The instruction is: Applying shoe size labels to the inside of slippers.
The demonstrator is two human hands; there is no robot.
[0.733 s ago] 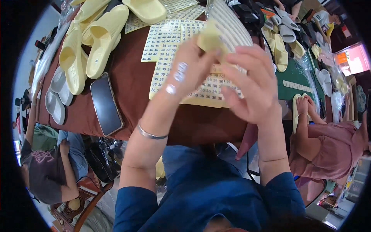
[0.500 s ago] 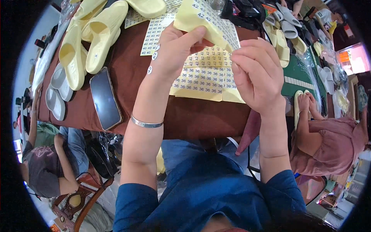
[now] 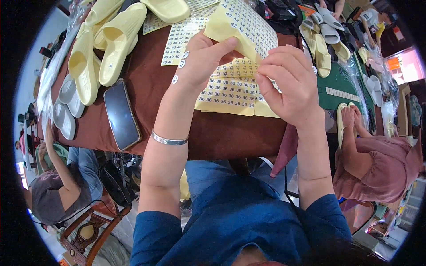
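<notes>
Head view: left hand (image 3: 202,60) and right hand (image 3: 288,84) pinch lifted sticker sheet (image 3: 242,24) between them

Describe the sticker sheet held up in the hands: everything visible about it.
The lifted sticker sheet is pale yellow backing paper covered with rows of small round white labels printed with dark numbers. It looks thin and flexible, bent and tilted above the brown table. The left hand pinches its lower edge between thumb and fingers; the right hand touches the same edge beside it. Similar sheets lie flat beneath it. A few loose labels stick to the back of the left hand.
</notes>
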